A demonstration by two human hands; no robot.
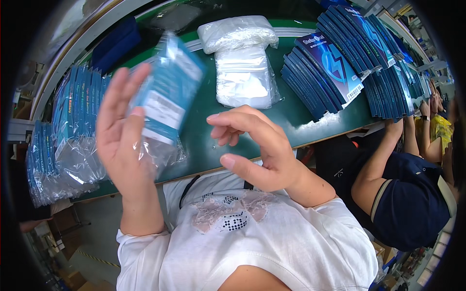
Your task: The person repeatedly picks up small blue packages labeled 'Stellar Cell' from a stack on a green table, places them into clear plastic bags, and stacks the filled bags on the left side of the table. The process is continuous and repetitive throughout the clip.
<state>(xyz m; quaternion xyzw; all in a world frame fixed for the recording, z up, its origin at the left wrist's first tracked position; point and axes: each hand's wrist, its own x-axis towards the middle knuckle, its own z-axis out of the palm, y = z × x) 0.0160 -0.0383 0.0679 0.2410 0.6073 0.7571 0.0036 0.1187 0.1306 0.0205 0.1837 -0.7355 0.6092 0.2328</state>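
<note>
My left hand (119,133), slightly smeared by motion, is raised at the left of the table. It holds a flat blue box (182,80) with a white label, which sits inside a clear plastic bag (158,150). The thumb lies along the near side and the box stands tilted; the bag's loose end hangs below. My right hand (262,148) hovers over the table's near edge, apart from the box. Its fingers are half bent, the thumb is spread away, and nothing is between them. Beyond it lies a pile of clear plastic bags (240,77).
Rows of blue boxes (335,72) stand at the right of the green table (204,155). Bagged blue boxes (80,109) stand close together at the left. A dark blue object (116,43) is at the far left. Another person in dark clothing (407,199) sits close on my right.
</note>
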